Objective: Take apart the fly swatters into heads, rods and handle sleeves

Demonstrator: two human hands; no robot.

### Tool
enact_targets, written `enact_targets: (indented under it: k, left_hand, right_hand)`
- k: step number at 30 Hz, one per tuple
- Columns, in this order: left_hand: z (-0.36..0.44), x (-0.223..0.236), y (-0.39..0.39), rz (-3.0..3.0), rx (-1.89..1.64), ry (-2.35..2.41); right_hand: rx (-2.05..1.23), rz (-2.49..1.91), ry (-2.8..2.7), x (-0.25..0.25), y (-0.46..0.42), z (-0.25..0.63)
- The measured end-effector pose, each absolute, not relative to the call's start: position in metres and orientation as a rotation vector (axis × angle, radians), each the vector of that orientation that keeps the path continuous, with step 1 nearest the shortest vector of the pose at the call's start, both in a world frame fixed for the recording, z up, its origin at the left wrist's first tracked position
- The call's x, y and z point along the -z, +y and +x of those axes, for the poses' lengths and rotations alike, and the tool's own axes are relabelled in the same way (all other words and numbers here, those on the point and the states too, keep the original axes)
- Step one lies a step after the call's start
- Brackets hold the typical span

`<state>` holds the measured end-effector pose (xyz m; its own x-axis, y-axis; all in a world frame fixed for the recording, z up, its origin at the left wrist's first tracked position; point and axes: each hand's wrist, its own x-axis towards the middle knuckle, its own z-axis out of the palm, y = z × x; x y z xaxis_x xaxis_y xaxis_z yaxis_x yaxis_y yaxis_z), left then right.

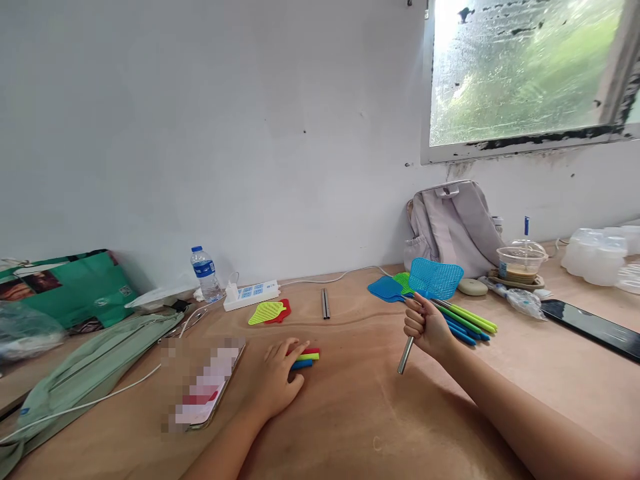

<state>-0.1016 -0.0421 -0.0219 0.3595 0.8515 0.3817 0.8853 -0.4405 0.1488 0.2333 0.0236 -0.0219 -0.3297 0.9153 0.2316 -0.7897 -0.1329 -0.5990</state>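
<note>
My right hand (427, 325) is closed round the metal rod of a blue fly swatter (436, 279), held tilted above the table. Its mesh head is up, and the bare rod end (405, 357) points down. My left hand (281, 375) lies on the table, fingers spread and thumb apart, over short plastic handle tubes. A red tube (312, 351), a yellow-green tube (307, 357) and a blue tube (301, 365) stick out from under it, partly hidden. Past my left hand lie a yellow swatter head (266, 312) and a red one (285, 311). Loose metal rods (326, 304) lie farther back.
Finished-looking swatters with blue and green handles (467, 320) lie right of my right hand. A phone (213, 387) is left of my left hand. Behind are a power strip (251, 293), a water bottle (205, 275), a backpack (453, 227) and a cup (521, 263).
</note>
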Motion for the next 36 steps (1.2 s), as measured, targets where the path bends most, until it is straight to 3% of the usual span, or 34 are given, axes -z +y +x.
enact_targets:
  k: [25,36]
  left_hand:
    - [-0.072,0.028,-0.017,-2.617,0.729,-1.518]
    - [-0.067,0.028,-0.012,-2.526,0.599,-1.668]
  right_hand:
    - [-1.89,-0.22,-0.628,0.025,0.021,0.22]
    - [-1.909,-0.295,-0.57,0.022,0.017,0.216]
